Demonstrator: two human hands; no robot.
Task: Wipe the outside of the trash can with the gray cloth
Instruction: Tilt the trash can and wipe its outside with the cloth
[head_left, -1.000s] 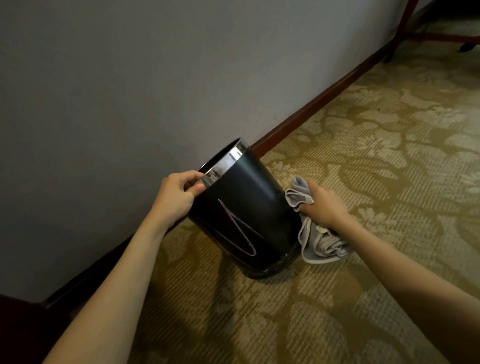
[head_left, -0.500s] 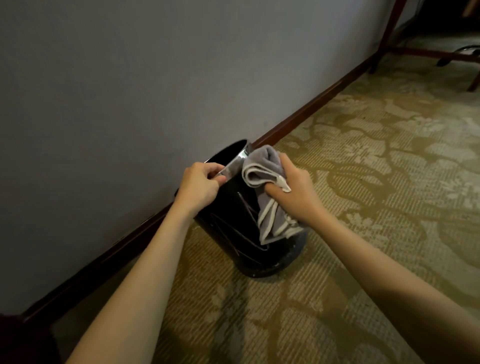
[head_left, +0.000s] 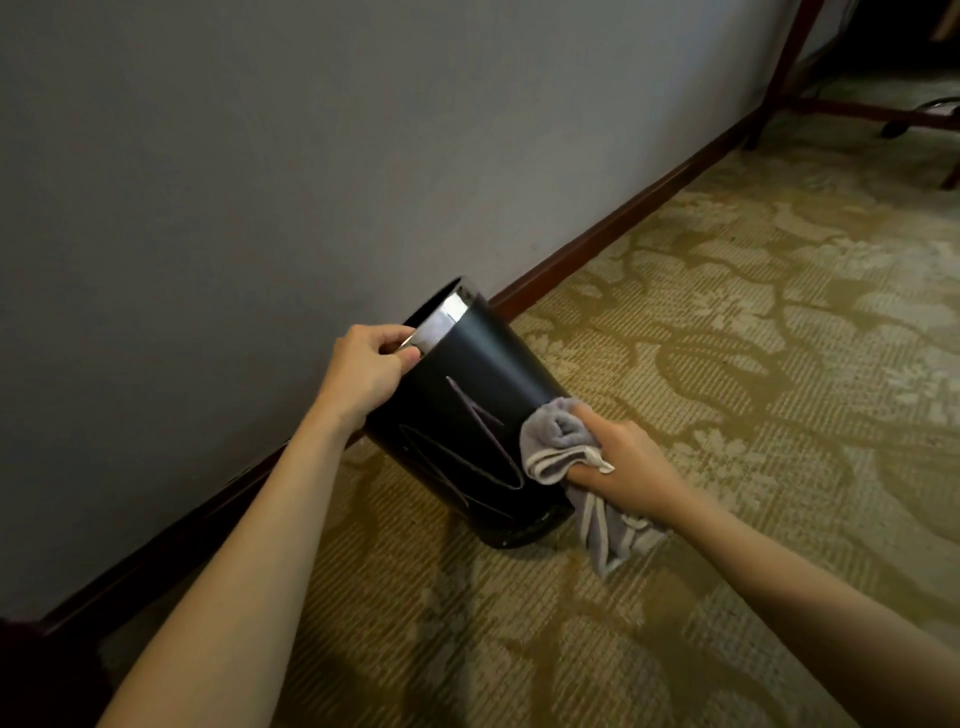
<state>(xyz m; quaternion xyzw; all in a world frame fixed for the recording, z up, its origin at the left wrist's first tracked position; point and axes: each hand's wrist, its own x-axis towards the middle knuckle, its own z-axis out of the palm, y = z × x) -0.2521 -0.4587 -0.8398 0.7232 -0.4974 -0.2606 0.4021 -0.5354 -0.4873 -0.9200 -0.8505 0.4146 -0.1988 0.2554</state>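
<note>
Can (head_left: 467, 410), black, is tilted toward the wall (head_left: 260, 182) on patterned carpet (head_left: 727, 364). Its chrome rim (head_left: 441, 319) is pinched by the left hand (head_left: 363, 371). Cloth (head_left: 558, 439), bunched in the closed right hand (head_left: 623, 462), is pressed against the can's lower right side.

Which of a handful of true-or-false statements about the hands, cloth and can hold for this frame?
1. The left hand grips the trash can at its shiny rim. True.
2. The trash can stands upright. False: it is tilted toward the wall.
3. The right hand presses the gray cloth low on the can's side. True.
4. The cloth is draped over the rim. False: it is near the base.
5. The floor is bare tile. False: patterned carpet.
</note>
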